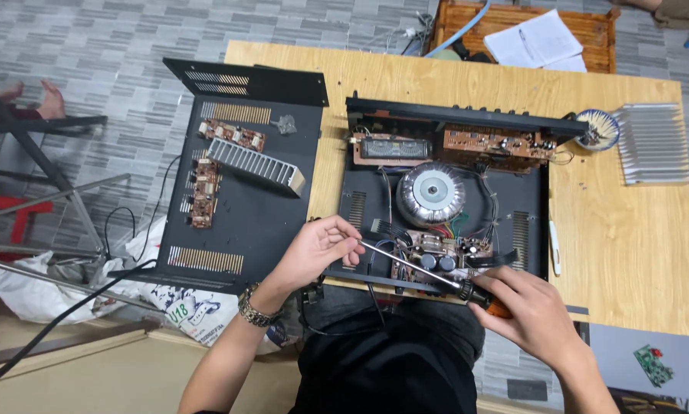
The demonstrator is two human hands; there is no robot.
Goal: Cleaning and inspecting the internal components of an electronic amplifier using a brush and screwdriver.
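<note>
right hand [540, 310] closes its grip on a long screwdriver [421, 270] (orange-black handle); left hand [314, 249] pinches the shaft tip. it lies across the open amplifier chassis [444, 207] at the tabletop [628, 245] near edge, with bare wood to the right.

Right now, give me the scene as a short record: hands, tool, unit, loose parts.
left hand: pinches the screwdriver shaft near its tip, wrist wears a bracelet
right hand: wrapped round the handle
screwdriver: long, lies slanted over the front edge of the chassis
open chassis: on the wooden table, holds a round transformer and circuit boards
removed cover: left of the chassis, carries a finned heatsink and small boards
second heatsink: right side of the table
</note>
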